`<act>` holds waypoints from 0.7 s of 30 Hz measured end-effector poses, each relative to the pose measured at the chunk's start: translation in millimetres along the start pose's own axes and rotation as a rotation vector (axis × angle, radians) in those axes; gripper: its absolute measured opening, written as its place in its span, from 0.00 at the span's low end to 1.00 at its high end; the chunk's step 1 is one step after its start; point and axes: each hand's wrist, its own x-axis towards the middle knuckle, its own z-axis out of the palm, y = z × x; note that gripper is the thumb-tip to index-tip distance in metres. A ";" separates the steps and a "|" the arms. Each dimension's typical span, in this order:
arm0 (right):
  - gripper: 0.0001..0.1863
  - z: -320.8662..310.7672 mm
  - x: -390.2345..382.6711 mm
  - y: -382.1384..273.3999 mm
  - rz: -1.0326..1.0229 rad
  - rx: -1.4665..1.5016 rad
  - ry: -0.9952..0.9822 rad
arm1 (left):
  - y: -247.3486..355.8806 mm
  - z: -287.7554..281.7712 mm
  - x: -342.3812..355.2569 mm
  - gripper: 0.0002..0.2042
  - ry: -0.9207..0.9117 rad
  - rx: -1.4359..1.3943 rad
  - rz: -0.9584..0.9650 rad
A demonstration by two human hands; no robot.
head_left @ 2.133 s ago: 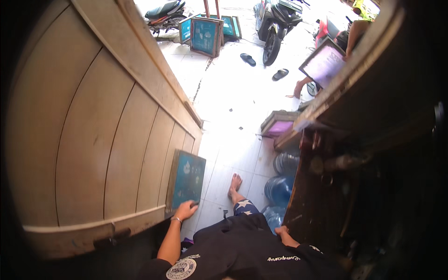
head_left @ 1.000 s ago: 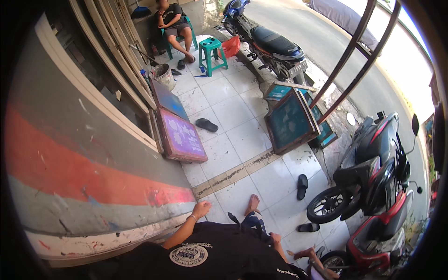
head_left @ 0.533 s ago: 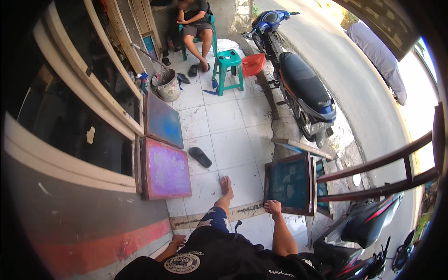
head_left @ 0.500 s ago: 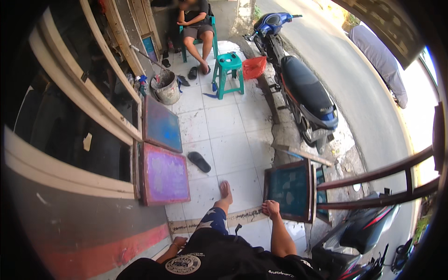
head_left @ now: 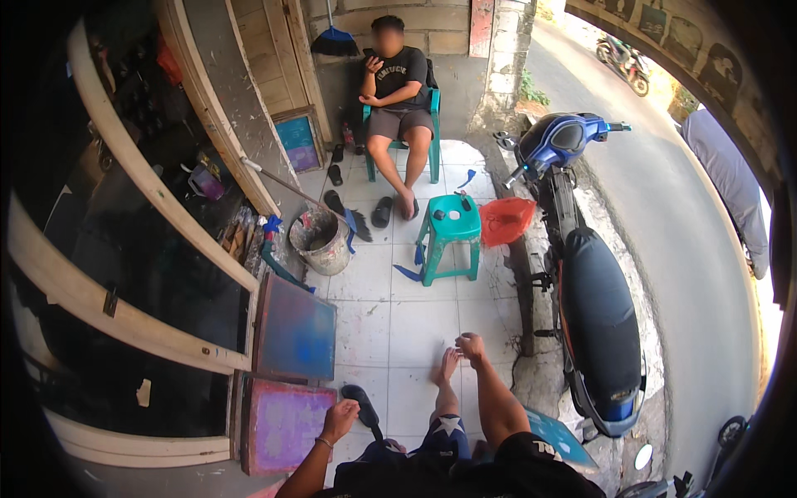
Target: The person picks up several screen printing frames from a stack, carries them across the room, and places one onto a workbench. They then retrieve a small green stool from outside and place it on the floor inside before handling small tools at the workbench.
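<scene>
Since the earlier frame, we see things slide down the picture: the purple panel (head_left: 286, 427) goes from the middle left to the lower left of the frame, and the left hand (head_left: 339, 422) is now by its right edge. We cannot tell if they touch. The left hand's fingers curl in, so the gap is narrow, and we cannot tell if anything is inside. Just beside it we see a black sandal (head_left: 355, 398).

The right hand (head_left: 471, 349) is a bit right of the middle, low in the frame, with its fingers bent; we cannot tell if it holds something. In the picture it is right next to a bare foot (head_left: 448, 365).

Above the purple panel we find a blue panel (head_left: 295, 328) and a dirty bucket (head_left: 328, 264). Near the middle we see a green stool (head_left: 463, 226) beside a red bag (head_left: 506, 220). At the top middle a person (head_left: 398, 83) sits, and on the right we see a parked motorbike (head_left: 599, 324)
</scene>
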 end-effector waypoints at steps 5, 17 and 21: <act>0.39 -4.8 210.5 -107.5 -0.079 -0.483 0.046 | -2.3 72.1 118.0 0.11 0.053 0.151 -0.237; 0.46 13.5 450.5 -208.9 -0.084 -0.918 -0.173 | 111.3 136.8 245.5 0.12 -0.036 0.335 -0.439; 0.40 5.5 474.0 -187.4 -0.076 -0.873 -0.110 | 97.9 129.4 301.5 0.15 -0.080 0.413 -0.473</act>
